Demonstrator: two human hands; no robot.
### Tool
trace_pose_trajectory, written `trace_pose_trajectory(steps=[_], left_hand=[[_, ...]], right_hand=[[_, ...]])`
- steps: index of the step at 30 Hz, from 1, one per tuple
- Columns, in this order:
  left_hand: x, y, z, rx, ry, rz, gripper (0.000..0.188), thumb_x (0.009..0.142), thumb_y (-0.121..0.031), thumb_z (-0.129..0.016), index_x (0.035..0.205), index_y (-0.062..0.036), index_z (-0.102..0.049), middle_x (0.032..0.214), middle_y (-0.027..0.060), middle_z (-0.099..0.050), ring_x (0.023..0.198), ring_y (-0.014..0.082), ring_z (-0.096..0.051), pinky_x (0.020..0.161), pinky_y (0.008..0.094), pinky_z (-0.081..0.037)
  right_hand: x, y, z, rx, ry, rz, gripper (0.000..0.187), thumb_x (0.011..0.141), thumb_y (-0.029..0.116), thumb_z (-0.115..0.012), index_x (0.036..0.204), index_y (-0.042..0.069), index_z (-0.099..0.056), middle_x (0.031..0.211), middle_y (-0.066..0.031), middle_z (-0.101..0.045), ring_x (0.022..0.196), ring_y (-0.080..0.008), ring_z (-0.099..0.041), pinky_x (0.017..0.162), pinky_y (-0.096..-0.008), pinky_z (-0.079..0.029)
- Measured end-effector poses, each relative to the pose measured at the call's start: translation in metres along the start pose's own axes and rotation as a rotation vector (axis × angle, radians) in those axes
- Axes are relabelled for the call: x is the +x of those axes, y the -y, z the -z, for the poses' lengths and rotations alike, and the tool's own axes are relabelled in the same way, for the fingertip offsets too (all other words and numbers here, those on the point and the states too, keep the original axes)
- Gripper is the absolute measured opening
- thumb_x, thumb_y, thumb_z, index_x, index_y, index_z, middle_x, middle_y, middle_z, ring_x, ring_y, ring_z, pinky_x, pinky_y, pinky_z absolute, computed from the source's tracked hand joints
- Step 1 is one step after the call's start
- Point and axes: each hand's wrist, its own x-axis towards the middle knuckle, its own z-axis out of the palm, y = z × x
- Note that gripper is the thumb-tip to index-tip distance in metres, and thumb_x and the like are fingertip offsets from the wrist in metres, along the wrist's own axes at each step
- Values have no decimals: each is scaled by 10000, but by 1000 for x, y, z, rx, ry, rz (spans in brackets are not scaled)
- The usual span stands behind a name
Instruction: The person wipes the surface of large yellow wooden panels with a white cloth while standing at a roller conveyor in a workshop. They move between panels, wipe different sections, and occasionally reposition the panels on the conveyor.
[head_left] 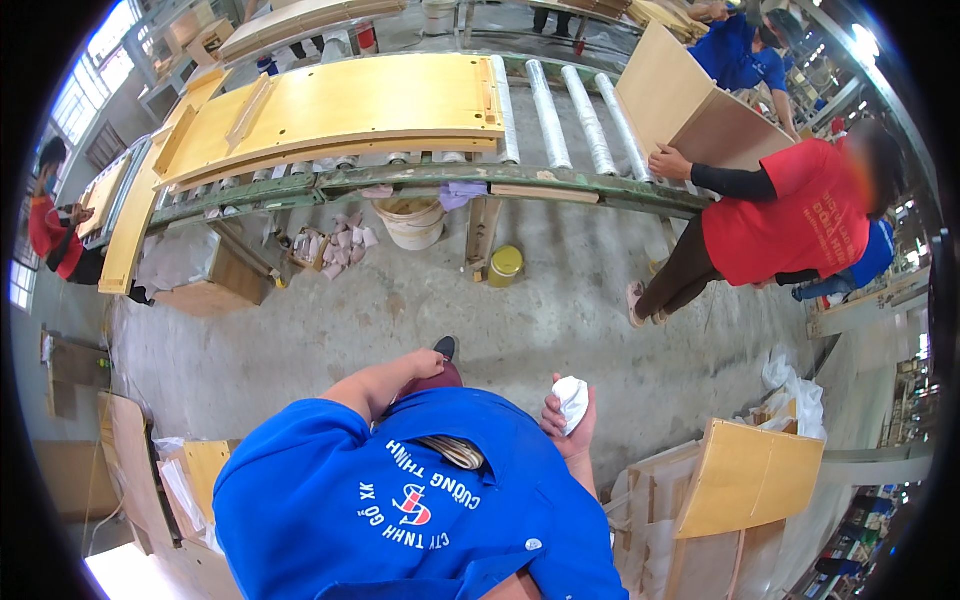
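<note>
My right hand (556, 417) is raised in front of my right side, its fingers wrapped round a white rounded wad (572, 402) that looks like folded cloth or a mask; its exact kind is unclear. My left hand (428, 364) hangs low by my thigh, over the maroon trousers, with its back toward me. Its fingers are mostly hidden, so I cannot see whether they hold anything. A folded pale item (452, 452) sticks out of the chest pocket of my blue shirt (400, 540).
Ahead runs a roller conveyor (545, 115) carrying yellow wooden panels (370, 95). A red-shirted person (775, 215) at right handles a wooden cabinet (690, 105) opposite a blue-shirted person. Beneath stand a white bucket (412, 225) and a yellow-green can (506, 266). Boards (750, 478) lean behind my right.
</note>
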Motion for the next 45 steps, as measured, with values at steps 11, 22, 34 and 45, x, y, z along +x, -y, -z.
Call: trace_pose_trajectory(steps=[11,22,34,45], left_hand=[[8,36,5,74,-68,4,284,830,-270,-518,1019,-103,-649,1208,185,-504,1090,366,-513,934,453,-436],[80,101,81,-83,-204,196,266,815,-198,-526,1043,-115,-635,1336,114,-407,1179,349,-445,935,451,-449],[273,225,208,-71,-282,418,369,833,-186,-501,1193,-128,-557,1404,132,-378,1227,315,-431,977,465,-417],[349,309,153,-139,-184,443,372,835,-190,-501,1197,-123,-554,1399,139,-385,1228,315,-433,979,470,-413]], right_hand=[[24,-4,-5,73,-60,-46,706,892,652,-322,1282,89,-492,751,-101,-504,470,-141,-406,382,-257,-276],[117,-13,-16,160,-155,-231,762,856,715,-301,1279,114,-502,733,-126,-494,456,-160,-389,392,-269,-288],[302,0,-39,97,-149,-357,840,848,739,-236,1276,68,-504,727,-170,-539,438,-163,-416,415,-290,-324],[353,4,-3,176,-317,-153,839,841,755,-211,1246,93,-531,670,-136,-520,373,-147,-389,369,-272,-290]])
